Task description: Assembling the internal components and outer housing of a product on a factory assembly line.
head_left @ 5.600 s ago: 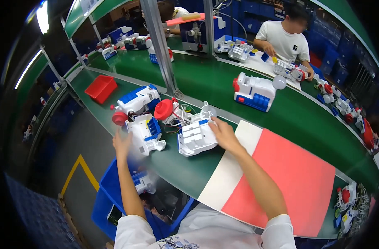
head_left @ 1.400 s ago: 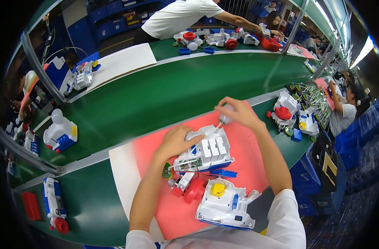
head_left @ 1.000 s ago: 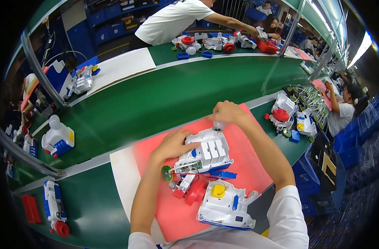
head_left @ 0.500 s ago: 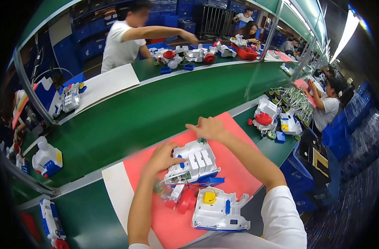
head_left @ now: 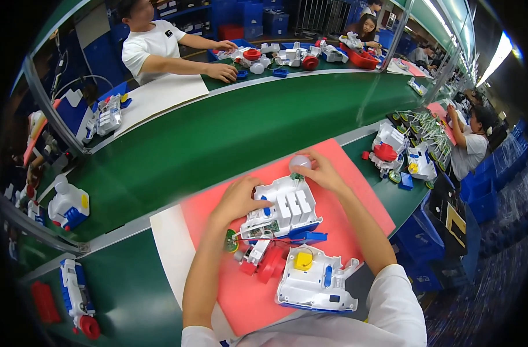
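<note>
A white plastic toy housing half [head_left: 284, 208] with battery-like slots lies open side up, before me. My left hand [head_left: 238, 199] grips its left edge, thumb laid over the inside. At its top end, my right hand [head_left: 323, 172] has its fingers closed round a translucent white dome [head_left: 300, 163], right above a small green circuit board [head_left: 297, 176]. Wires run from the housing to a red wheel-like part [head_left: 272, 264] and a round green-yellow piece [head_left: 231, 240]. Nearer to me lies the other white shell half [head_left: 316, 283], bearing a yellow part [head_left: 303, 261].
Under the parts is a pink foam sheet [head_left: 241, 309]. Beyond it runs a green conveyor belt [head_left: 229, 133]. More toy parts [head_left: 385, 152] and bundled white wires [head_left: 428, 130] lie at right. An assembled toy piece [head_left: 76, 292] stands left. Across the belt, a person [head_left: 154, 55] handles parts.
My right hand now holds the translucent dome at the housing's top end; before, its fingers stretched out there without it. The person across has lowered an outstretched arm. My view has shifted slightly.
</note>
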The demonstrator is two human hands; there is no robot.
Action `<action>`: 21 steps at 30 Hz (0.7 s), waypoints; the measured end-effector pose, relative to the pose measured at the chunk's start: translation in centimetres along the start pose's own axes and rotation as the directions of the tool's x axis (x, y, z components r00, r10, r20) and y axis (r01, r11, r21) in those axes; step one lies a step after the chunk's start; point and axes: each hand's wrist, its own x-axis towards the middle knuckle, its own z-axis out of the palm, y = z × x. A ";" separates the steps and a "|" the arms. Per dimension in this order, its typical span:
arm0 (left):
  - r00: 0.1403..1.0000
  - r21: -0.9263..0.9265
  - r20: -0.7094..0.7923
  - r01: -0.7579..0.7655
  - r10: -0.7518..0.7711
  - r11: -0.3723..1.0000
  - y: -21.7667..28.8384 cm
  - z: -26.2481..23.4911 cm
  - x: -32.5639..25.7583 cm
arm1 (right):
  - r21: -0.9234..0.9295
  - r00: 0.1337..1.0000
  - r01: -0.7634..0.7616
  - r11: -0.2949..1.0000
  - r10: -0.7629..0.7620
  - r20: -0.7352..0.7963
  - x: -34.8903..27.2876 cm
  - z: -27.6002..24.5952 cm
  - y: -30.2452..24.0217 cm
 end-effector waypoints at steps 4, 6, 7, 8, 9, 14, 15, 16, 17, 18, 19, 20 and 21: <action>1.000 0.017 -0.002 -0.004 0.004 1.000 0.1 0.1 -0.1 | -0.052 1.000 0.020 0.998 -0.021 -0.012 -0.6 -0.1 -1.2; 1.000 -0.006 -0.011 0.003 -0.003 1.000 0.2 0.1 -0.2 | -0.123 0.999 0.047 0.991 -0.049 -0.012 -0.6 -0.2 -1.5; 1.000 -0.003 -0.011 0.005 -0.005 1.000 0.2 0.1 -0.2 | -0.151 0.997 0.068 0.986 -0.070 -0.011 -0.5 -0.2 -1.4; 0.999 0.048 -0.038 -0.026 0.028 0.999 0.0 0.1 -0.2 | -0.180 0.996 0.088 0.980 -0.091 -0.010 -0.4 -0.2 -1.4; 0.996 0.100 -0.063 -0.055 0.062 0.993 0.0 0.0 -0.3 | -0.177 0.996 0.090 0.980 -0.093 -0.009 -0.3 -0.3 -1.4; 0.998 0.023 -0.041 -0.047 0.048 0.999 0.3 0.2 -0.1 | -0.268 0.984 0.158 0.950 -0.175 -0.040 0.3 -0.4 -0.9; 0.997 0.019 -0.050 -0.051 0.052 0.999 0.3 0.3 -0.1 | -0.267 0.983 0.160 0.950 -0.177 -0.041 0.3 -0.5 -0.8; 0.997 0.021 -0.053 -0.047 0.048 0.999 0.1 0.3 -0.2 | -0.330 0.979 0.167 0.929 -0.197 -0.057 0.2 -0.3 -1.4; 0.997 0.024 -0.061 -0.042 0.044 0.999 -0.1 0.4 -0.2 | -0.392 0.974 0.172 0.904 -0.217 -0.072 0.1 -0.1 -1.7; 0.997 0.027 -0.068 -0.037 0.039 0.999 -0.3 0.4 -0.2 | -0.390 0.973 0.175 0.904 -0.218 -0.069 0.1 0.0 -1.7; 0.997 0.027 -0.070 -0.038 0.040 0.999 -0.2 0.3 -0.2 | -0.388 0.981 0.148 0.910 -0.183 -0.056 0.1 -0.1 -1.7; 0.998 0.021 -0.060 -0.034 0.035 0.999 -0.2 0.3 -0.2 | -0.387 0.988 0.120 0.914 -0.148 -0.044 0.0 -0.1 -1.7; 0.998 0.014 -0.051 -0.029 0.030 0.999 -0.1 0.2 -0.3 | -0.387 0.988 0.121 0.914 -0.149 -0.043 -0.1 0.0 -1.3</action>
